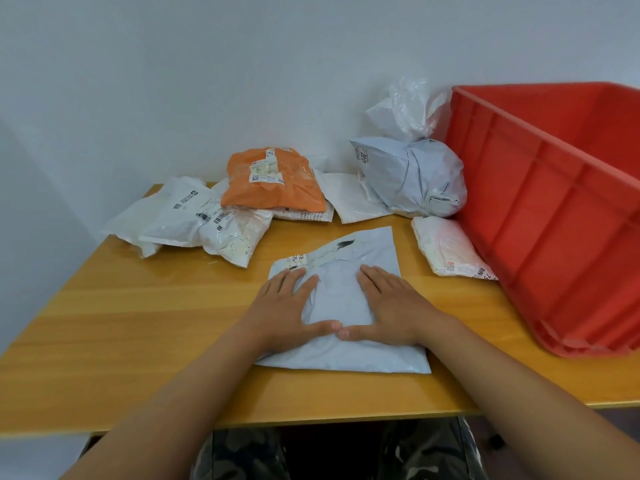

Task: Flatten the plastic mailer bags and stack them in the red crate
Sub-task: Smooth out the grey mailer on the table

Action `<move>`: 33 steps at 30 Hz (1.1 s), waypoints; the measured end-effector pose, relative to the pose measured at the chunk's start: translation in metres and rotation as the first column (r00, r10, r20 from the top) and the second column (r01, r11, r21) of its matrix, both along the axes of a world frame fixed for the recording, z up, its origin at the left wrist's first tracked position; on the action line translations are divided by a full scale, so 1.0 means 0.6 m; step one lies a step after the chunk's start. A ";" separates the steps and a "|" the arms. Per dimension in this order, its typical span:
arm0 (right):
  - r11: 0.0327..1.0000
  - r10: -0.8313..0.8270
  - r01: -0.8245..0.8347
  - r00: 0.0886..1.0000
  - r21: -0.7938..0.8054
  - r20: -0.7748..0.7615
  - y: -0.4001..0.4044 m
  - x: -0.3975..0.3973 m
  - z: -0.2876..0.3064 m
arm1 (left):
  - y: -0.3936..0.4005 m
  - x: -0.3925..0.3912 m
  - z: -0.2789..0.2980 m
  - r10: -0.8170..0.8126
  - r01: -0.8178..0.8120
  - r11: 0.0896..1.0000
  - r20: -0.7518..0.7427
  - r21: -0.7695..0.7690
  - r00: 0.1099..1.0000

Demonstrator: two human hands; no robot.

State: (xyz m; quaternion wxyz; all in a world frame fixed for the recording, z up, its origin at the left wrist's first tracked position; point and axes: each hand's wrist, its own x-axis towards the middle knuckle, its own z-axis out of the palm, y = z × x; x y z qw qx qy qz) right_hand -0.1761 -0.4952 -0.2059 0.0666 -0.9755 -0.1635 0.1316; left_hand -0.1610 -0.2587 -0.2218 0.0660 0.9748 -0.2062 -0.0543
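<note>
A pale grey mailer bag [341,299] lies flat on the wooden table [138,323] in front of me. My left hand [287,306] and my right hand [391,303] press down on it side by side, fingers straight, thumb tips nearly touching. The big red crate [554,216] stands at the right, its inside mostly out of sight. Further back lie an orange mailer [273,181], several white mailers [194,220] at the left, a bulging grey mailer [415,178], a flat white one [353,199] and a small white one [446,247] beside the crate.
A crumpled clear plastic bag [405,105] sits against the white wall behind the grey bulging mailer. The table's near edge runs just below my forearms, and its left edge falls away beside the white mailers.
</note>
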 end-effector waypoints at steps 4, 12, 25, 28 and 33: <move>0.998 0.062 -0.061 0.998 -0.014 0.024 -0.008 0.014 0.008 | 0.006 0.008 0.013 -0.057 0.056 0.997 -0.036 -0.044 0.998; 0.990 0.140 -0.141 0.989 -0.013 -0.042 -0.010 0.054 0.008 | 0.003 0.050 0.016 -0.168 0.168 0.986 -0.091 -0.013 0.982; 0.988 0.137 -0.140 0.990 -0.067 -0.043 -0.006 0.057 -0.001 | -0.002 0.051 0.008 -0.152 0.156 0.986 -0.080 0.053 0.985; 0.994 0.100 -0.102 0.994 -0.050 -0.035 0.000 0.048 0.009 | -0.002 0.042 0.021 -0.119 0.120 0.993 -0.081 0.017 0.990; 0.999 -0.014 0.014 1.000 0.044 0.014 0.022 -0.014 0.010 | -0.012 -0.009 0.022 0.000 -0.001 0.995 -0.008 -0.101 1.000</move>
